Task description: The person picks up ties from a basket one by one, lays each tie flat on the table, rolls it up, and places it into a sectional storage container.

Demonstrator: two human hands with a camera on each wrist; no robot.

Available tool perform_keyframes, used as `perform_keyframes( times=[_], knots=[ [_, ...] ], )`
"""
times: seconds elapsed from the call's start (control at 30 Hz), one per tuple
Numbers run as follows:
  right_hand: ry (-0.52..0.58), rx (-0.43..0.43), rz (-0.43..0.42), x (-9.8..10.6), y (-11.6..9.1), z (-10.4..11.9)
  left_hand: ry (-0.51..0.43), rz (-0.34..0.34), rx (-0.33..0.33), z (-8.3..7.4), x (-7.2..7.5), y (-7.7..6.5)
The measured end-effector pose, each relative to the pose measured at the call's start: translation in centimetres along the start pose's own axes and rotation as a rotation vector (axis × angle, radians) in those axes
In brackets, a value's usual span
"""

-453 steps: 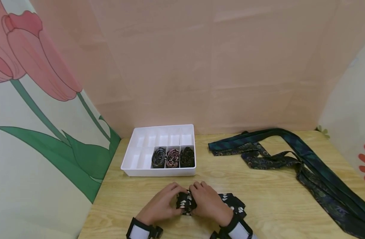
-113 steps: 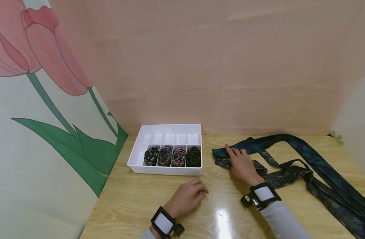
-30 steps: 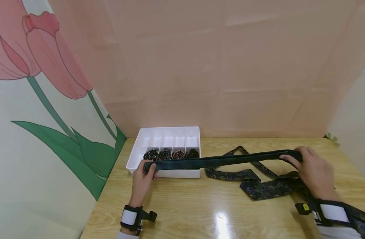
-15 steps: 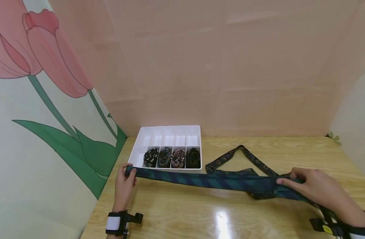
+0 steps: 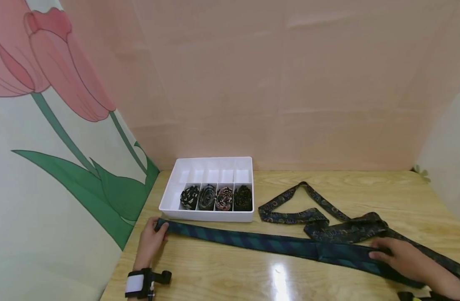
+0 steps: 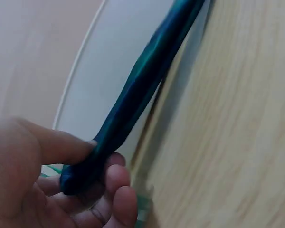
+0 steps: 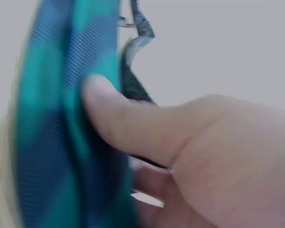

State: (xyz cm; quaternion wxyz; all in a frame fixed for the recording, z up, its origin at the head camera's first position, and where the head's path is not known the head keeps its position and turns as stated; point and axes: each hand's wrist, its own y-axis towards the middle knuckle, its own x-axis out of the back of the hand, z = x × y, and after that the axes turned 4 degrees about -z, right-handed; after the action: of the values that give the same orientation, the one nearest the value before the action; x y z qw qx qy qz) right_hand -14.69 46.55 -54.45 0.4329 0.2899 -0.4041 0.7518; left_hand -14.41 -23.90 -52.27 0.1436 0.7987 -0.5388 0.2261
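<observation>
A green and navy striped necktie (image 5: 252, 243) stretches across the front of the table in the head view. My left hand (image 5: 150, 240) pinches its left end between thumb and fingers, as the left wrist view also shows. Toward the tie's right part, my right hand (image 5: 406, 257) grips it with the thumb on top and the fingers behind. Just behind lies a dark patterned necktie (image 5: 346, 232), loosely bent and running off to the right. Several rolled neckties (image 5: 224, 198) sit in the front compartments of a white divided box (image 5: 207, 215).
The wooden table (image 5: 222, 271) ends against a pinkish-tan backdrop (image 5: 267, 83). At the left stands a white panel with printed tulips (image 5: 72, 71). The box's back row of compartments holds nothing visible.
Over the last second both hands have lowered the striped tie toward the table and drawn it nearer, the left hand shifting left. Earlier, a black-and-white patterned tie was rolled and put into the box.
</observation>
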Motion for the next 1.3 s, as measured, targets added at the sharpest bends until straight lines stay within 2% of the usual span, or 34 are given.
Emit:
perform_keyframes(
  times=[0.17, 0.27, 0.33, 0.5, 0.6, 0.77, 0.87, 1.1, 1.2, 1.3],
  knots=[
    [-0.266, -0.063, -0.294, -0.4, 0.9, -1.4, 0.045, 0.019, -0.037, 0.3, -1.1, 0.2],
    [-0.350, -0.119, -0.382, -0.6, 0.9, -2.0, 0.063, 0.002, -0.064, 0.4, -1.6, 0.4],
    [-0.331, -0.139, -0.377, -0.6, 0.8, -2.2, 0.064, -0.012, -0.067, 0.4, -1.7, 0.5],
    [-0.119, -0.123, -0.277, -0.4, 0.7, -2.3, 0.089, -0.068, -0.056, 0.6, -1.4, 0.6],
    [-0.047, -0.119, -0.252, -0.5, 0.6, -2.2, 0.124, -0.097, -0.053, 0.7, -1.2, 0.6],
    [-0.037, -0.144, -0.291, -1.0, 0.2, -2.1, 0.156, -0.126, -0.060, 0.6, -1.2, 0.6],
    [-0.035, -0.167, -0.285, -1.1, 0.0, -2.1, 0.168, -0.151, -0.052, 0.5, -1.2, 0.7],
    [0.024, -0.218, -0.151, -0.3, -0.2, -2.1, 0.161, -0.189, -0.027, 0.4, -1.0, 0.8],
    [0.023, -0.192, -0.168, -0.3, -0.3, -2.0, 0.155, -0.192, -0.033, 0.4, -0.9, 0.7],
    [0.019, -0.176, -0.215, -0.9, -0.4, -2.2, 0.174, -0.167, -0.052, 0.5, -0.7, 0.6]
  ],
)
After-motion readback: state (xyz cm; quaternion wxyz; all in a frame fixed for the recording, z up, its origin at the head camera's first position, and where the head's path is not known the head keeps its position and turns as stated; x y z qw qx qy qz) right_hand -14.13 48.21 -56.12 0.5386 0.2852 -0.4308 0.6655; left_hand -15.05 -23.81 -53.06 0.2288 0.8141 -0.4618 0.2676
